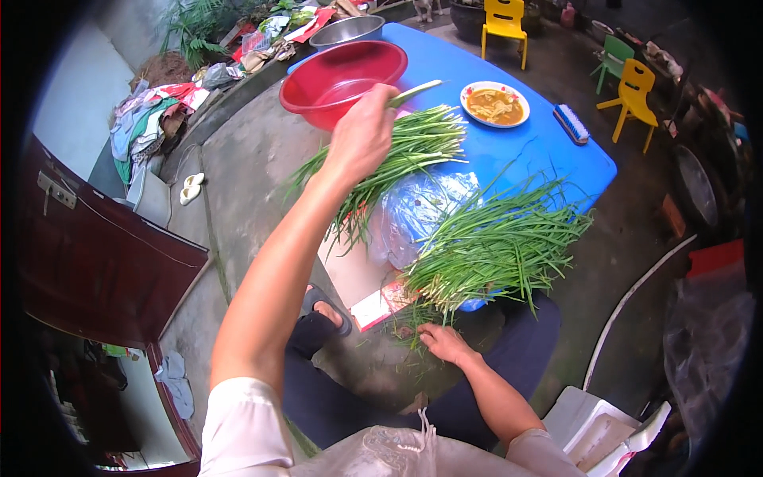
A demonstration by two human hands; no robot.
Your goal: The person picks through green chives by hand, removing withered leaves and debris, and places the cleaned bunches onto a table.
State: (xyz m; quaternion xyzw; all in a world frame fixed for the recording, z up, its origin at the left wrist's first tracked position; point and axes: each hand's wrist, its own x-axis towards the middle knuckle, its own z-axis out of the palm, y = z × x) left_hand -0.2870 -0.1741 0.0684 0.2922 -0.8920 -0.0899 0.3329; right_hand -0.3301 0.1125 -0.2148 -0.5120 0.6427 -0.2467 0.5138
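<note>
My left hand (pixel 365 128) is stretched over the blue table, its fingers closed on a few garlic chive stalks (pixel 417 92) whose pale ends point right. Below it lies a bundle of garlic chives (pixel 417 140), pale ends to the right. My right hand (pixel 442 343) is low near the table's near edge, just below a larger, looser pile of chives (pixel 501 238); its fingers are slightly bent, and whether they pinch a scrap cannot be told. Between the two piles is a crumpled clear plastic bag (pixel 429 203). Loose green scraps (pixel 414 325) lie beside my right fingertips.
The blue table (pixel 572 164) carries a red plastic basin (pixel 343 77), a metal basin (pixel 349 33), a patterned plate of food (pixel 495 104) and a scrubbing brush (pixel 571 124). A cardboard box (pixel 351 274) stands by my foot. Small yellow chairs (pixel 635 95) stand beyond; a foam box (pixel 596 423) is at lower right.
</note>
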